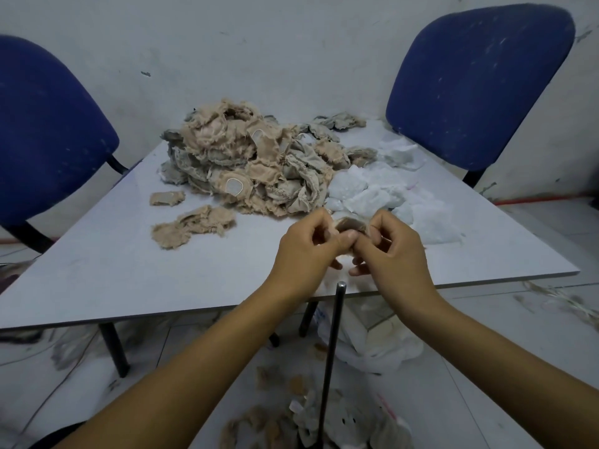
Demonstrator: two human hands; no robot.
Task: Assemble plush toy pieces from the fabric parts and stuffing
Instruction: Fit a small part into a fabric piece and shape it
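My left hand [304,251] and my right hand [393,251] meet above the table's near edge, both pinching one small beige fabric piece [350,225] between thumbs and fingers. Most of that piece is hidden by my fingers. A big heap of beige and grey plush fabric parts [252,160] lies at the back middle of the table. White stuffing [385,192] is piled just right of the heap, behind my hands. Two loose beige pieces lie to the left, a small one [167,198] and a larger one [193,225].
The white table [129,264] has a blue chair [45,140] at its left and another blue chair [470,82] at its back right. A thin dark metal rod [332,351] stands upright at the near edge. Fabric scraps and white bags [324,419] litter the floor below.
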